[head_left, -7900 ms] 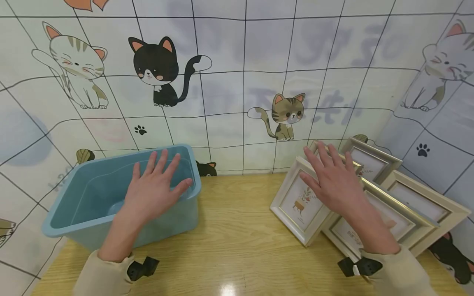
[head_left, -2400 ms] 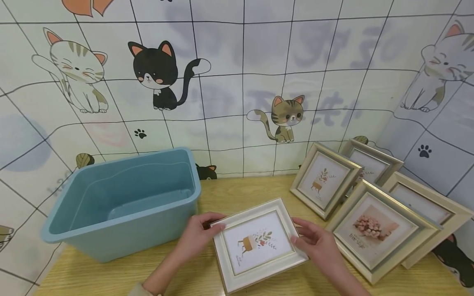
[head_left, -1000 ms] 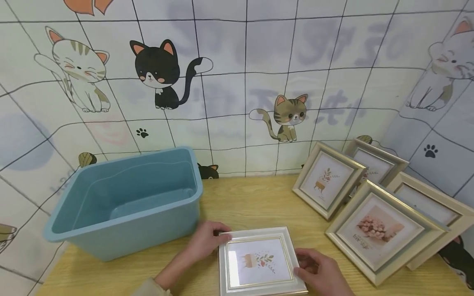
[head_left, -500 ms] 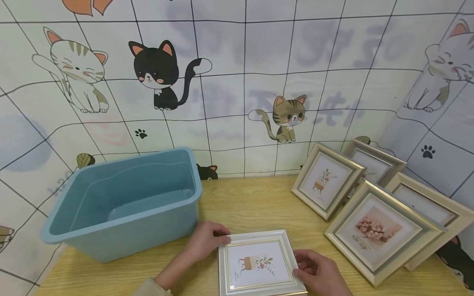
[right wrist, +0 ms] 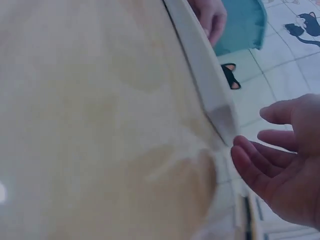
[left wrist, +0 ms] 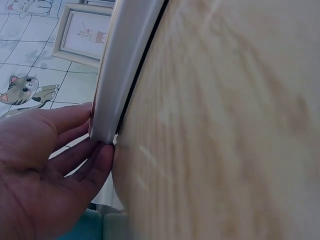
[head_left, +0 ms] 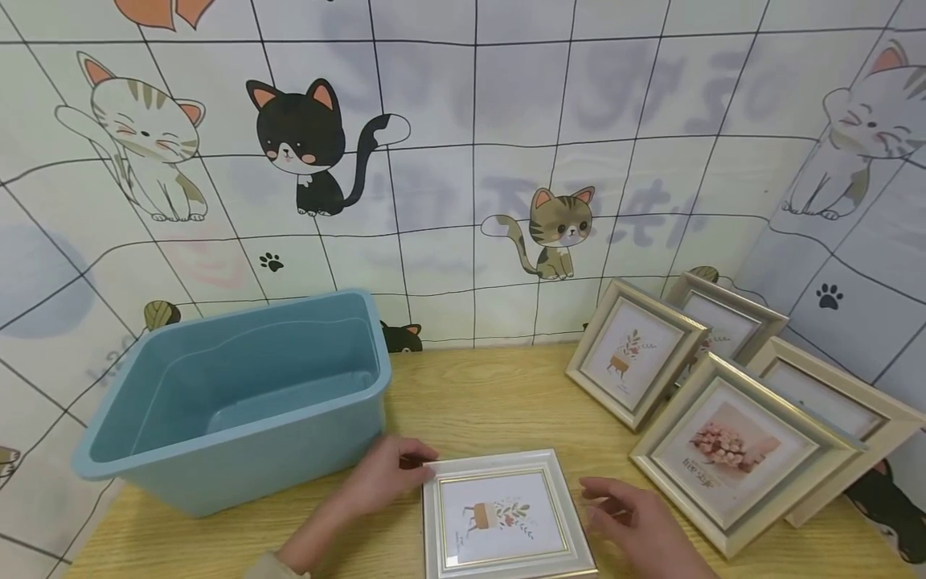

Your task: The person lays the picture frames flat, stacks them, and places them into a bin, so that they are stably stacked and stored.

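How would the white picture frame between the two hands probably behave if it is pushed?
The white picture frame is probably stiff, judging by its thick border. Lying flat on the wood-grain table, it would likely slide rather than tip.

Here's the white picture frame (head_left: 509, 516), gold-lined within, lying face up and flat on the wood-grain table (head_left: 470, 402), its planter print (head_left: 499, 516) turned sideways, leaves pointing right!

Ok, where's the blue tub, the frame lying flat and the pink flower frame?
Blue plastic tub (head_left: 268, 460), head view: front wall.
White picture frame (head_left: 508, 515), head view: printed picture.
Pink flower picture frame (head_left: 734, 446), head view: photo.
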`<state>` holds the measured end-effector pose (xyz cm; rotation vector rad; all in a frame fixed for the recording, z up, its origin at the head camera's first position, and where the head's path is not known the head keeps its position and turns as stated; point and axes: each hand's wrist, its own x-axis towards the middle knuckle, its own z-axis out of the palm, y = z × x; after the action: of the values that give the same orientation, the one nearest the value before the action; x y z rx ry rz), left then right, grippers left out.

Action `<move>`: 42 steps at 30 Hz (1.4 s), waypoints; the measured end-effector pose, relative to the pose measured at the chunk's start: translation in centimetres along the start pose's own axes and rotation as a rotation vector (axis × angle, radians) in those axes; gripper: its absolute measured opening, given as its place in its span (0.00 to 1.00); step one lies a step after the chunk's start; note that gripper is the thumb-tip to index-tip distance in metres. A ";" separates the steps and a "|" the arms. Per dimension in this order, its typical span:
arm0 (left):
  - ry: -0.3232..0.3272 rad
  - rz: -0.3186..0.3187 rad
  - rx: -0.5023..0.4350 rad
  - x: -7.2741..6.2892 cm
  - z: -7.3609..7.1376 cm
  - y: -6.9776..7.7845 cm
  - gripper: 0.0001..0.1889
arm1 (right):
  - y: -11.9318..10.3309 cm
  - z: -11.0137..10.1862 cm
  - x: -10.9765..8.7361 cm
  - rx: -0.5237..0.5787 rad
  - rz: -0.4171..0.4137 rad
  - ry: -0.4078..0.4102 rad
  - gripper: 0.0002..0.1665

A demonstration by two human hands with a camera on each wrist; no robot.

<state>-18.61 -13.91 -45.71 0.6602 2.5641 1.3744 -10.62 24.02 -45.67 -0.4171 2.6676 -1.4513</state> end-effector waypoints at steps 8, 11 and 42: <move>-0.024 0.006 -0.031 -0.2 -0.2 -0.4 0.12 | -2.7 -6.1 0.3 -0.274 -0.182 0.215 0.22; -0.026 -0.001 -0.050 -0.4 -0.3 -0.5 0.12 | -3.9 -8.6 0.1 -0.343 -0.253 0.283 0.24; -0.046 -0.029 -0.121 -0.3 -0.4 -0.5 0.12 | 0.3 -18.4 -2.5 -0.325 0.011 0.593 0.28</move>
<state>-18.57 -14.54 -45.91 0.6248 2.4235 1.4737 -11.89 39.74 -35.96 0.0293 3.3797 -1.2913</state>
